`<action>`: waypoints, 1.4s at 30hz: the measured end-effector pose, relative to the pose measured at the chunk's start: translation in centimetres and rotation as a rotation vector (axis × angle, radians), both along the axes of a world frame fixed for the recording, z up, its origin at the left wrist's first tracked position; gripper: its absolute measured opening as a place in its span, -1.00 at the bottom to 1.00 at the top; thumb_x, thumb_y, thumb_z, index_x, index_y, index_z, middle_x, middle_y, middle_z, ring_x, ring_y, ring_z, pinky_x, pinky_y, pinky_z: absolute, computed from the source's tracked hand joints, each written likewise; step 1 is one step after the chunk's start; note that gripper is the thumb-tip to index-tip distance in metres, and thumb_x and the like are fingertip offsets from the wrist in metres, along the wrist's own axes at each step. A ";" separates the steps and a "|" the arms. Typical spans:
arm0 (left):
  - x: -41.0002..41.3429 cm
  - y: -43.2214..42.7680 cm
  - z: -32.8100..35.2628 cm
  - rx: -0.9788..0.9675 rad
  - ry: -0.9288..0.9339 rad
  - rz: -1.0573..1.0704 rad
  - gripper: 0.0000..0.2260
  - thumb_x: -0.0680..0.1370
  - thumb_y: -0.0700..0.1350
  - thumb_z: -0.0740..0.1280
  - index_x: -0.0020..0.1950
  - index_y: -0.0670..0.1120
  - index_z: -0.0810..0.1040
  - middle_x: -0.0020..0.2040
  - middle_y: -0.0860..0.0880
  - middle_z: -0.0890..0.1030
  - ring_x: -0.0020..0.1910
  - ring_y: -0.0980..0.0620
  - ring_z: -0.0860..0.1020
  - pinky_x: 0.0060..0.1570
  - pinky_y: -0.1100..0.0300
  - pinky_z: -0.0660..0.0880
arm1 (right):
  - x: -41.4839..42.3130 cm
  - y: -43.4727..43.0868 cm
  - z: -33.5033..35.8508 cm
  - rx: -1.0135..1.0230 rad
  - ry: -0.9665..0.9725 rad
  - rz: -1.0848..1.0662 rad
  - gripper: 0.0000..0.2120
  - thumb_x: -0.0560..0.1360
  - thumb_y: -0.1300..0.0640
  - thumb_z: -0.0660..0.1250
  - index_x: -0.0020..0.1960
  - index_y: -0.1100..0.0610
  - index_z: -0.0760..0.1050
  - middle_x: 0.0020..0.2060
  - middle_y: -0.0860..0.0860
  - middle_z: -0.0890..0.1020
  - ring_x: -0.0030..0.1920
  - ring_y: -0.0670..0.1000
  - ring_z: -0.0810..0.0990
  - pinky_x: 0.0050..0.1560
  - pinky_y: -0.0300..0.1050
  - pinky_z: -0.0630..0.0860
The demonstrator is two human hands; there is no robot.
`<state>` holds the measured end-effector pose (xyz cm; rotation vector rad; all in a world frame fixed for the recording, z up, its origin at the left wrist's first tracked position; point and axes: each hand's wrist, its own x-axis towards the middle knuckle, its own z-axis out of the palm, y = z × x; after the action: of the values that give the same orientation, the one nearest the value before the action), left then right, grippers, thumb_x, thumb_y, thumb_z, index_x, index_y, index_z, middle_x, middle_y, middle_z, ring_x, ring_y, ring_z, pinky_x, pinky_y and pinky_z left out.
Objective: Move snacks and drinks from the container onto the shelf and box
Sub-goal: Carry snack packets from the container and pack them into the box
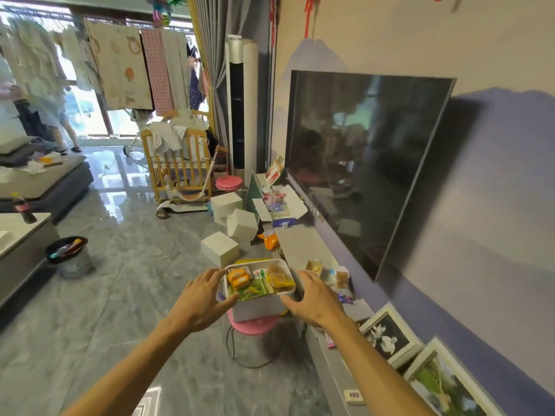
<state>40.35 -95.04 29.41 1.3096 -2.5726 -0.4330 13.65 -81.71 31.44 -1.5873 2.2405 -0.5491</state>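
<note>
Two bare forearms reach forward over a glossy grey marble-pattern floor (126, 295). The left hand (199, 301) and the right hand (315, 298) are both spread, fingers apart, on either side of a white rectangular plastic container (231, 294); the left fingertips are at its left rim and the right thumb is near its right corner, but real contact cannot be told. The container holds orange, green and yellow snack packets (259, 280) and sits on a white box, which stands on a round pink stool (255, 325) with a black wire frame.

Just to the right runs a long low grey shelf (300, 244) along the wall. On it, near the right hand, stand some small snack packs and cups (333, 276), and framed pictures (390, 337) lean closer to the camera. Above hangs a large dark flat television (366, 163).

Farther along the shelf lies an open white cardboard box (297, 205) with pink packets inside. White cubes (220, 247) lie on the floor, then a wooden baby cot (177, 163), and laundry hangs at the bright window.
</note>
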 end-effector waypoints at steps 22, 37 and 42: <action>-12.8 -31.8 -14.8 0.303 -0.159 0.123 -0.12 0.48 0.58 0.10 0.62 0.03 0.29 0.56 -0.04 0.40 0.44 -0.05 0.46 0.42 -0.05 0.44 | -10.7 -38.5 -15.3 0.262 -0.055 0.189 -0.29 0.49 -0.34 0.35 0.50 0.02 0.30 0.46 0.04 0.47 0.39 0.14 0.52 0.25 0.06 0.53; -18.4 -53.1 -39.5 0.458 -0.340 0.000 -0.26 0.53 0.43 0.28 0.57 0.04 0.32 0.48 -0.07 0.47 0.31 -0.15 0.55 0.26 -0.08 0.52 | -6.6 -54.6 -41.5 0.509 -0.144 -0.054 0.13 0.35 -0.48 0.43 0.67 0.10 0.07 0.58 0.09 0.33 0.54 0.17 0.35 0.47 0.12 0.38; -20.1 -53.4 -47.5 0.495 -0.397 0.020 -0.40 0.55 0.37 0.29 0.45 0.03 0.40 0.38 -0.08 0.51 0.25 -0.15 0.56 0.20 -0.06 0.49 | -4.9 -55.9 -49.7 0.602 -0.069 -0.092 0.33 0.28 -0.61 0.37 0.70 0.16 -0.09 0.63 0.14 0.22 0.59 0.21 0.27 0.53 0.19 0.33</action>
<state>20.21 -148.47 -18.09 1.7287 -2.8803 -0.9393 8.73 -137.64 -18.31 -1.1420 2.1505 0.0586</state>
